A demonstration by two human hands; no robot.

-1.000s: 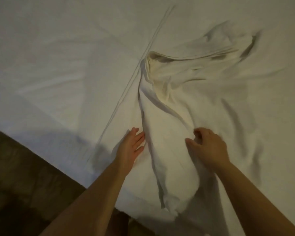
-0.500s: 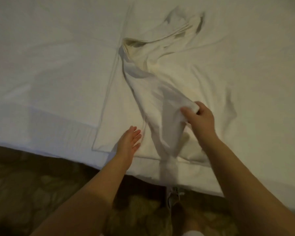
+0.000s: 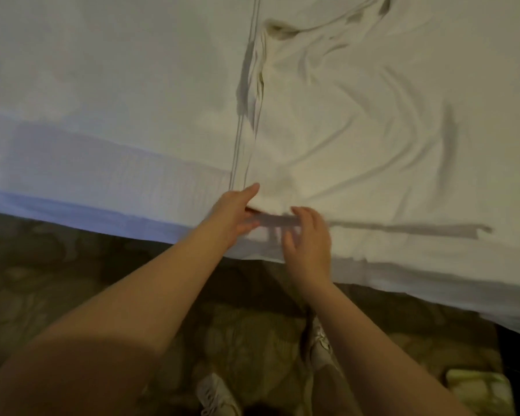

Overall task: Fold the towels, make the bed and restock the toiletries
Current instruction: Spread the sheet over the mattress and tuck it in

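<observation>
Bed (image 3: 102,85): white, smooth at left.
On bed: rumpled white cloth (image 3: 357,130), striped hem, reaching the near edge.
Floor: dark patterned carpet (image 3: 42,280).

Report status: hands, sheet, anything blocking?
Left hand pinches the sheet corner at the bed edge. Right hand beside it, fingers loose, blurred, nothing held. Sheet wrinkled, bunched at far end. No obstruction seen.

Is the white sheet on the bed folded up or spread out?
Spread out: the white sheet lies wrinkled across the bed, bunched at top.
</observation>
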